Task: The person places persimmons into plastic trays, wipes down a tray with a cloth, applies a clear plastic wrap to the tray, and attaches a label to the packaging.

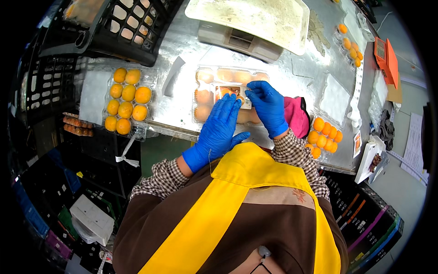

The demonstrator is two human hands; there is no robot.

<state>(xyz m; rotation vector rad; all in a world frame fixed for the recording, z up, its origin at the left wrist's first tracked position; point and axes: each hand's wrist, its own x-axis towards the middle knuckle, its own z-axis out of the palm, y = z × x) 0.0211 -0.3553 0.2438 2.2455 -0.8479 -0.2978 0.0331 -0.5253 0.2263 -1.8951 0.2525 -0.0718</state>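
Observation:
A clear plastic clamshell pack [204, 97] of round orange fruit lies in front of me on the metal table, glare washing out much of its lid. On the lid sits a printed label [247, 104] with a picture of fruit. My left hand [218, 128], in a blue glove, lies with stretched fingers over the label's lower part, thumb apart. My blue-gloved right hand [268, 106] has thumb and fingertips pinched together at the label's right edge. What lies between those fingertips is hidden.
Left stands an open tray of orange fruit [127, 101], below a black crate [123, 32]. A scale with a pale tray [251, 18] is beyond the pack. To the right are a pink cloth [296, 116], another fruit tray [325, 137] and an orange device [386, 60].

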